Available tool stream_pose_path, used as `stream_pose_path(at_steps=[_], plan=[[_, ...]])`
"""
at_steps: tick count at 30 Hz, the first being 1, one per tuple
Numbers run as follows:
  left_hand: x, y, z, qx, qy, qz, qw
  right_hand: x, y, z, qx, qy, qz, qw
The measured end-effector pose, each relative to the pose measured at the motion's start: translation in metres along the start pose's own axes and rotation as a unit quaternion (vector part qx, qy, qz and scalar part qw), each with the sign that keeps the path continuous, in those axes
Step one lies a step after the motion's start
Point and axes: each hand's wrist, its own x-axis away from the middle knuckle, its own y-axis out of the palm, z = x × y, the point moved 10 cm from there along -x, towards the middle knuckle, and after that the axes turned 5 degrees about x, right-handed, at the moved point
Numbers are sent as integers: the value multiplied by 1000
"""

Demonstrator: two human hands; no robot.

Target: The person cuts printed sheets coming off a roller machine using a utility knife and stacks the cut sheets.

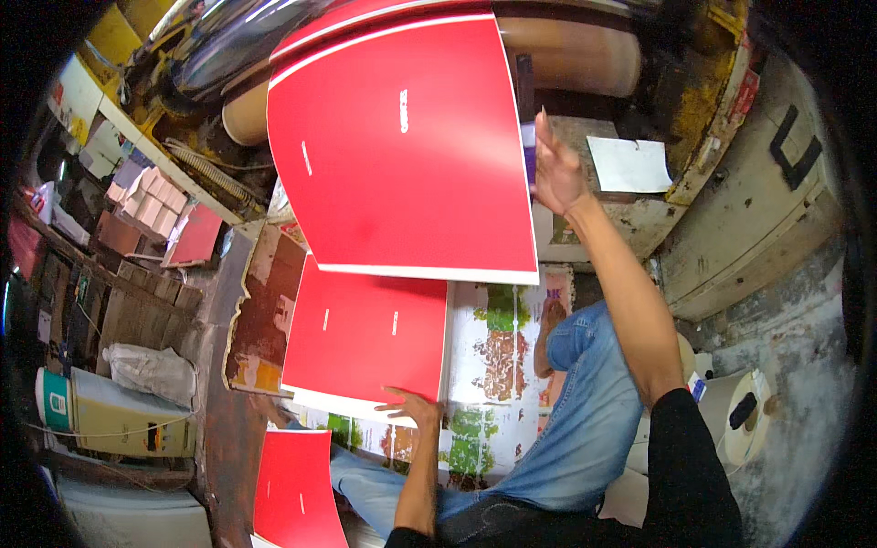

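A large red printed sheet (402, 155) with white margins hangs from the rollers ahead of me, its near edge free above a lower stack. My right hand (559, 173) is at that sheet's right edge, fingers stretched upward; whether it touches the edge I cannot tell. Under the sheet lies a stack of red sheets (365, 342), its far part hidden. At the stack's near right corner, my left hand (411, 407) rests with fingers spread over the white margin. Another red sheet (294, 489) lies at the lower left, beside my leg.
Brown rollers (571, 57) of a machine span the far side. A white paper (630, 164) lies on a ledge beyond my right hand. Colourful printed sheets (493, 365) cover the surface beneath the stack. A grey cabinet (740, 201) stands right, a pail (57, 402) left.
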Motion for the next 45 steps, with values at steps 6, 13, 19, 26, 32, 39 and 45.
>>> stream_pose_path(at_steps=[6,13,19,26,32,39,45], plan=[[129,2,245,287,283,-510,760,27,-12,-15,14,-9,-107,994],[137,-88,289,831,77,-439,332,3,-55,-15,30,57,142,988],[125,-80,233,706,62,-334,621,4,-161,-22,230,26,309,922],[120,-68,183,704,14,-326,631,-22,-109,-64,397,-29,223,890],[133,-70,152,697,-22,-334,634,-23,-109,-48,448,-4,212,869],[134,-72,110,736,-68,-365,565,-7,-100,-22,458,59,122,879],[139,-82,82,713,-59,-348,606,-6,-94,-51,429,-60,267,861]])
